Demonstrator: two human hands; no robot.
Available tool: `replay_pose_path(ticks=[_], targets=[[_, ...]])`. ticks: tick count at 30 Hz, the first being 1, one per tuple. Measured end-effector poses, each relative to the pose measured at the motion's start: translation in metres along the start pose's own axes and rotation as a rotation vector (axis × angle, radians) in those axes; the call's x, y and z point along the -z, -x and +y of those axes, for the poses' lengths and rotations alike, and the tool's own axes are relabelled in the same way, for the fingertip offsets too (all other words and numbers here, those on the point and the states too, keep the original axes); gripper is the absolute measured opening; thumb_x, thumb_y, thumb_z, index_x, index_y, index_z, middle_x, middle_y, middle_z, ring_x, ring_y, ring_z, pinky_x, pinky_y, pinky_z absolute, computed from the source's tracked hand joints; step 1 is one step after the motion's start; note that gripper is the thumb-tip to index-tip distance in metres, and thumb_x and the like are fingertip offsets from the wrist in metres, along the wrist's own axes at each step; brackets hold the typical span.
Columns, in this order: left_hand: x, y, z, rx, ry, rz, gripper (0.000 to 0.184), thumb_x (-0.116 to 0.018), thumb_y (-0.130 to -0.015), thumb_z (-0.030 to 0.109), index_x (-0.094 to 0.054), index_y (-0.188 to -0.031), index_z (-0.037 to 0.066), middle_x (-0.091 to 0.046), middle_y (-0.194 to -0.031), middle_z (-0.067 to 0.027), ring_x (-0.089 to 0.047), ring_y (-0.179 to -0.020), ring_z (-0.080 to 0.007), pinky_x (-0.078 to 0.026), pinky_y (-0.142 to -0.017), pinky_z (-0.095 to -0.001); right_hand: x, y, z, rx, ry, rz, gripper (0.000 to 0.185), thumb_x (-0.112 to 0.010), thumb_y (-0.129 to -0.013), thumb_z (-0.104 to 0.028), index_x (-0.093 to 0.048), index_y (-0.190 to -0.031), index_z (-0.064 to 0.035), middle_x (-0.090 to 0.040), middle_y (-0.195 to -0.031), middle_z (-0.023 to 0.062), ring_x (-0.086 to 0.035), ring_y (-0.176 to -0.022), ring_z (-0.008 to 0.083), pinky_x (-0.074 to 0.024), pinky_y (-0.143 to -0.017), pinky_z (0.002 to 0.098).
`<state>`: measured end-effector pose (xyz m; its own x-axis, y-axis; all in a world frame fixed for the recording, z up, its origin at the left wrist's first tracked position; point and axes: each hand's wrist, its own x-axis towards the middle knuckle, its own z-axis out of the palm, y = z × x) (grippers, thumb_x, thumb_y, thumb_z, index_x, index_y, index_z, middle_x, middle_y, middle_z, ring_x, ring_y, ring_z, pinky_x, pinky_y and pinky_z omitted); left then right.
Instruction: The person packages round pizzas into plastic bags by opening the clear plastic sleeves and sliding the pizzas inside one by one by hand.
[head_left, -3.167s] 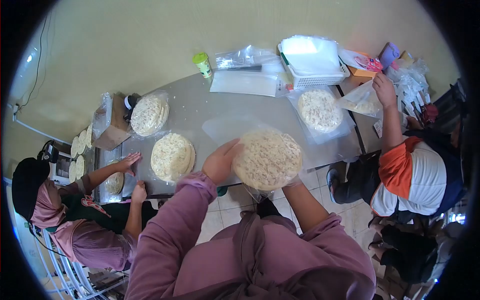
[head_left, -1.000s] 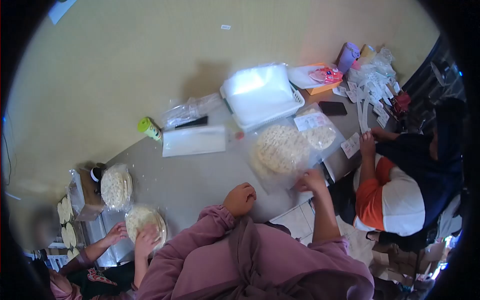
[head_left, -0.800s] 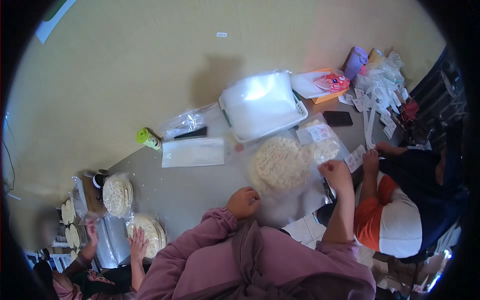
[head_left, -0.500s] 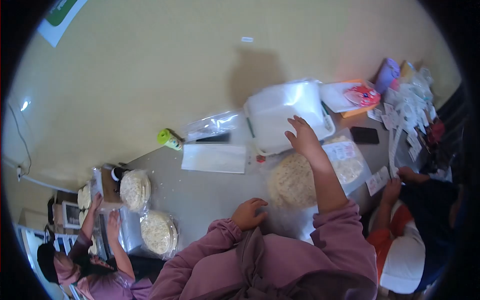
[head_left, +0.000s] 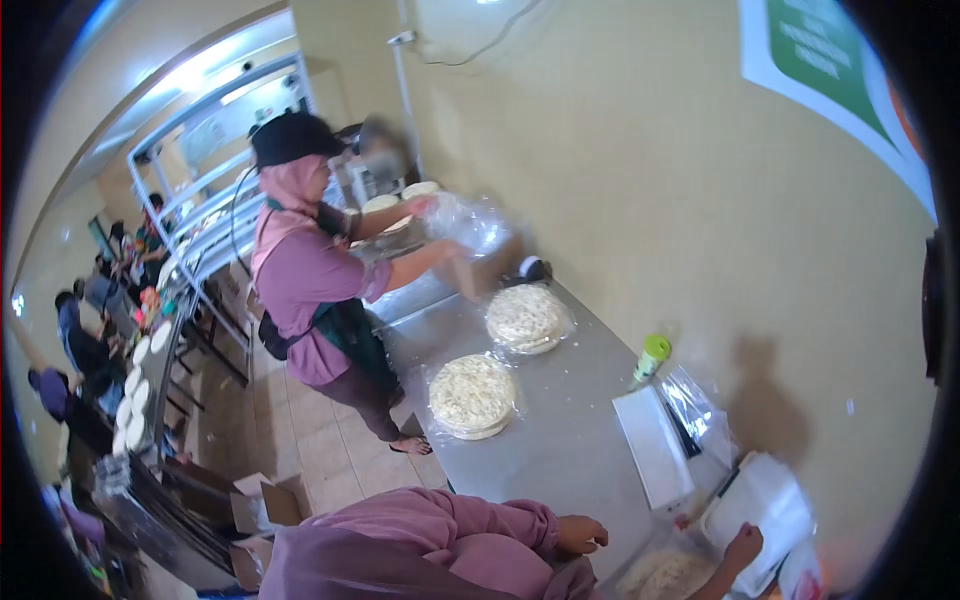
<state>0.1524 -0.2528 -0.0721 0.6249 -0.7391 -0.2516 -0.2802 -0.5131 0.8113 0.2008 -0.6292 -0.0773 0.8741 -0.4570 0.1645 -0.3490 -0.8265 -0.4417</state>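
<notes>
At the near table edge rests my left hand (head_left: 582, 537), its fingers curled with nothing visible in them. My right hand (head_left: 743, 545) is closed at the near edge of the white sheets (head_left: 772, 505) in the basket; whether it pinches one is too small to tell. Below and between my hands lies a round, flat, speckled base (head_left: 662, 574) in clear plastic, partly cut off by the view. Two bagged stacks of similar bases, a nearer one (head_left: 472, 396) and a farther one (head_left: 527, 319), stand farther along the grey table (head_left: 560, 440).
A green-lidded cup (head_left: 652, 358), a white flat packet (head_left: 653, 450) and clear plastic (head_left: 700, 405) lie along the wall side. A co-worker (head_left: 310, 280) stands at the far end handling a clear bag (head_left: 468, 224). Open cardboard boxes (head_left: 268, 505) are on the floor.
The view has swung left toward the co-worker, who now lifts a clear bag. My right hand set down the bagged base, then moved to the white sheets; its spread fingers have closed.
</notes>
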Motion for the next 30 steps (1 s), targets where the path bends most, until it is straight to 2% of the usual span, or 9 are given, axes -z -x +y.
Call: replay_pose_path(ticks=[3, 5, 6, 13, 15, 19, 21, 23, 30], targets=[[0.007, 0.011, -0.005, 0.025, 0.222, 0.075, 0.038, -0.051, -0.079, 0.015, -0.051, -0.115, 0.001, -0.058, -0.104, -0.0135, -0.057, -0.091, -0.0244, -0.046, -0.079, -0.0344, 0.013, 0.004, -0.027, 0.190, -0.120, 0.260, 0.023, -0.056, -0.080, -0.014, -0.055, -0.067, 0.0058, -0.051, -0.061, 0.0199, -0.047, -0.056, 0.0307, -0.0367, -0.056, 0.0395], [0.010, 0.016, -0.013, 0.006, 0.337, 0.145, 0.045, -0.053, -0.079, 0.014, -0.044, -0.121, 0.000, -0.056, -0.107, -0.0135, -0.057, -0.091, -0.0222, -0.046, -0.078, -0.0331, 0.030, 0.017, -0.061, 0.207, -0.118, -0.157, 0.015, -0.056, -0.079, -0.010, -0.058, -0.083, 0.0048, -0.059, -0.077, 0.0182, -0.056, -0.071, 0.0235, -0.0420, -0.062, 0.0342], [0.014, 0.019, -0.019, -0.014, 0.441, 0.184, 0.053, -0.054, -0.078, 0.014, -0.038, -0.127, 0.000, -0.054, -0.110, -0.0134, -0.056, -0.091, -0.0200, -0.046, -0.076, -0.0318, 0.059, 0.052, -0.114, 0.377, -0.070, -0.230, 0.014, -0.057, -0.083, -0.017, -0.061, -0.088, -0.0047, -0.059, -0.075, 0.0063, -0.055, -0.070, 0.0161, -0.0462, -0.064, 0.0324], [0.050, 0.092, -0.061, 0.003, 1.127, 0.368, 0.074, -0.058, -0.071, 0.011, -0.024, -0.136, 0.006, -0.048, -0.123, -0.0102, -0.053, -0.096, -0.0159, -0.044, -0.081, -0.0335, 0.095, 0.165, -0.277, 0.554, -0.580, -1.160, 0.012, -0.057, -0.086, -0.013, -0.058, -0.086, -0.0006, -0.056, -0.076, 0.0026, -0.052, -0.070, 0.0126, -0.0481, -0.063, 0.0284], [0.060, 0.137, -0.050, -0.238, 1.394, 0.372, 0.057, -0.059, -0.081, 0.020, -0.035, -0.130, 0.004, -0.051, -0.116, -0.0117, -0.051, -0.095, -0.0135, -0.044, -0.075, -0.0281, 0.097, 0.186, -0.297, 0.584, -0.576, -1.082, 0.012, -0.057, -0.086, -0.014, -0.057, -0.083, -0.0020, -0.055, -0.075, 0.0022, -0.052, -0.070, 0.0125, -0.0487, -0.062, 0.0281], [0.083, 0.208, -0.116, -0.507, 0.887, 0.204, 0.036, -0.056, -0.086, 0.021, -0.051, -0.116, 0.002, -0.056, -0.108, -0.0104, -0.053, -0.094, -0.0128, -0.043, -0.080, -0.0269, 0.064, 0.190, -0.339, 0.365, -0.786, -1.115, 0.016, -0.057, -0.086, -0.018, -0.053, -0.077, -0.0056, -0.053, -0.075, 0.0027, -0.054, -0.072, 0.0143, -0.0505, -0.062, 0.0302], [0.094, 0.259, -0.094, -0.469, 0.677, 0.725, 0.019, -0.051, -0.089, 0.016, -0.059, -0.098, 0.001, -0.061, -0.095, -0.0067, -0.055, -0.091, -0.0122, -0.042, -0.081, -0.0267, 0.055, 0.197, -0.358, 0.391, -0.811, -1.141, 0.015, -0.054, -0.088, -0.019, -0.052, -0.080, -0.0064, -0.051, -0.073, 0.0036, -0.057, -0.075, 0.0180, -0.0513, -0.062, 0.0333], [0.097, 0.284, -0.102, -0.390, 0.908, 0.696, 0.019, -0.049, -0.091, 0.015, -0.059, -0.092, 0.000, -0.062, -0.088, -0.0031, -0.056, -0.084, -0.0123, -0.043, -0.079, -0.0266, 0.046, 0.212, -0.377, 0.271, -0.927, -1.021, 0.014, -0.051, -0.089, -0.020, -0.051, -0.087, -0.0060, -0.055, -0.078, 0.0063, -0.060, -0.077, 0.0221, -0.0520, -0.062, 0.0347], [0.128, 0.398, -0.084, -0.001, 0.536, 1.228, 0.017, -0.069, -0.076, 0.015, -0.059, -0.073, 0.001, -0.060, -0.068, -0.0037, -0.055, -0.066, -0.0113, -0.044, -0.063, -0.0265, -0.060, 0.237, -0.418, 0.363, -0.853, -0.970, 0.039, -0.050, -0.089, -0.033, -0.049, -0.116, -0.0051, -0.056, -0.107, 0.0196, -0.058, -0.092, 0.0285, -0.0514, -0.070, 0.0419]])
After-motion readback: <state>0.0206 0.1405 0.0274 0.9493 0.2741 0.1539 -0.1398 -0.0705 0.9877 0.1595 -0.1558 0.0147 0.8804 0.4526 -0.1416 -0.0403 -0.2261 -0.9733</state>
